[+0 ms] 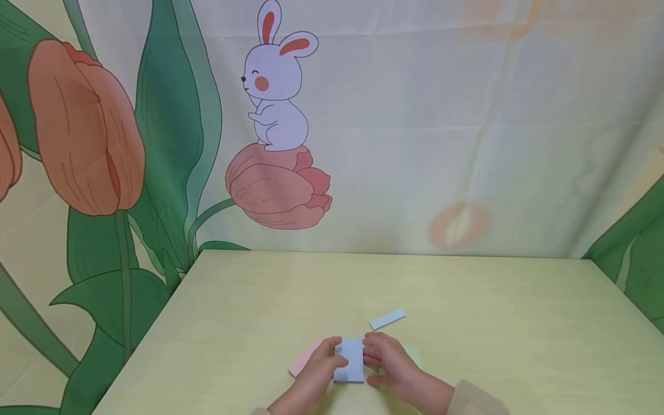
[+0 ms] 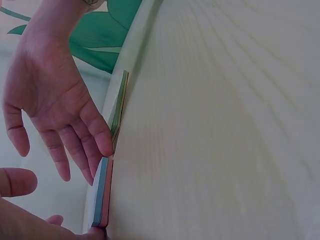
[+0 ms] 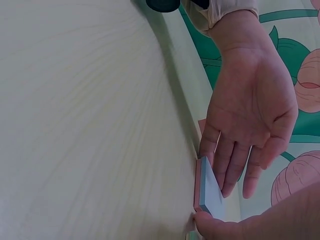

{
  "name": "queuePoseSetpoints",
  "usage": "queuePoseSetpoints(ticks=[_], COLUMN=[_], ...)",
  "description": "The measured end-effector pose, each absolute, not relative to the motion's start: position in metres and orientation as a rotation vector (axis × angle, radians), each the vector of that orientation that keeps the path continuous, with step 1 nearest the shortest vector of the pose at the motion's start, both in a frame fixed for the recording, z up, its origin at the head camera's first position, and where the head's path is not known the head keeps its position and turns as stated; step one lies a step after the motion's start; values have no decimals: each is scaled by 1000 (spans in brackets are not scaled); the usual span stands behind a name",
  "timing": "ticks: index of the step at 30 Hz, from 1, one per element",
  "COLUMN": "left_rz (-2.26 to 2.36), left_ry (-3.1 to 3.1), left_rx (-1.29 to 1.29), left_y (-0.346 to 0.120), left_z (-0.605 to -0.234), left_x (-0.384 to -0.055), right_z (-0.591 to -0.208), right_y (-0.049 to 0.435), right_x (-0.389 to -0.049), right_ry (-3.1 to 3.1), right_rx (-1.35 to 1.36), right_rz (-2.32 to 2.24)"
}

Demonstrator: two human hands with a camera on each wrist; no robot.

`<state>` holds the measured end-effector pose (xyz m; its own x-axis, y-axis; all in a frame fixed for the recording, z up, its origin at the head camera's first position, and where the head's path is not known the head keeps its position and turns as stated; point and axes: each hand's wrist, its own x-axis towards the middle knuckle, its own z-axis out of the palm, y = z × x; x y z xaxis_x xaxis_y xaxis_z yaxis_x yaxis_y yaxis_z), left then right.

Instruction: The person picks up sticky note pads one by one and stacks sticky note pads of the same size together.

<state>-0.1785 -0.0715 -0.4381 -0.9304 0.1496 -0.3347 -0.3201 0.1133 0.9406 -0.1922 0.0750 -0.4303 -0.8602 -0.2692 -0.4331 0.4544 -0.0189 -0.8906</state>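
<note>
A light-blue rectangular pad (image 1: 354,358) lies flat on the table between the two hands. In the left wrist view it sits on a pink layer (image 2: 106,195) of matching outline. My left hand (image 1: 317,369) is at its left side, fingertips at the edge and thumb reaching over its face. Along the right edge is my right hand (image 1: 391,364), its fingers fairly straight and their tips right at the stack. Both palms face inward, as the wrist views show. A pink pad (image 1: 303,360) is partly hidden behind the left hand, a green one (image 1: 413,354) behind the right.
A narrow light-blue strip (image 1: 388,319) lies at an angle just beyond the right hand. The pale wood-grain table (image 1: 259,305) ends at a hanging cloth (image 1: 394,115) printed with tulips and a rabbit. Yellow shows under the green pad (image 2: 118,105) in the left wrist view.
</note>
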Motion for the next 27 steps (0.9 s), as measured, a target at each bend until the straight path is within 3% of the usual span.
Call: queuePoseSetpoints(ticks=[16, 27], left_rz=[1821, 1243], left_ry=[2188, 2716], left_rx=[-123, 357], left_y=[-75, -88], left_z=[-440, -438], left_x=[-178, -168], right_z=[-431, -419], right_y=[77, 86], right_x=[-190, -186], right_ry=[1856, 1945], right_rx=[111, 53], right_rz=[-1910, -1954])
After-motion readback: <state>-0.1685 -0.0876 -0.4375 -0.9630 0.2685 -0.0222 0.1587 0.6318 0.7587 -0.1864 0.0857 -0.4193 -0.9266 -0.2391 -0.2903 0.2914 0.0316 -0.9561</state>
